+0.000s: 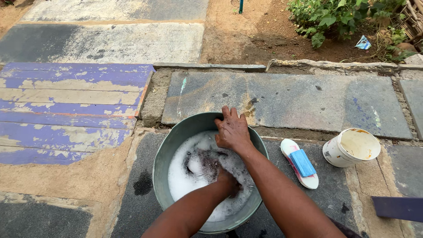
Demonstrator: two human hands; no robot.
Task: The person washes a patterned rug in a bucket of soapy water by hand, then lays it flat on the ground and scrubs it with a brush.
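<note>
Suds hide most of the dark cloth (207, 163) in the basin (164, 150) and the left hand's (229, 183) fingers, so its grip cannot be told. The bottom edge cuts off the basin's near rim and both forearms.

Grey-green basin (164, 150) with white suds (180, 172); dark, perhaps patterned cloth (207, 163); blue-topped white brush (300, 163).

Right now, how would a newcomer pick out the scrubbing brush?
Start at the round metal basin of suds on the dark stone paving. Just right of it, before the tipped white bucket, lies the brush: a white oval with a blue block on top.
</note>
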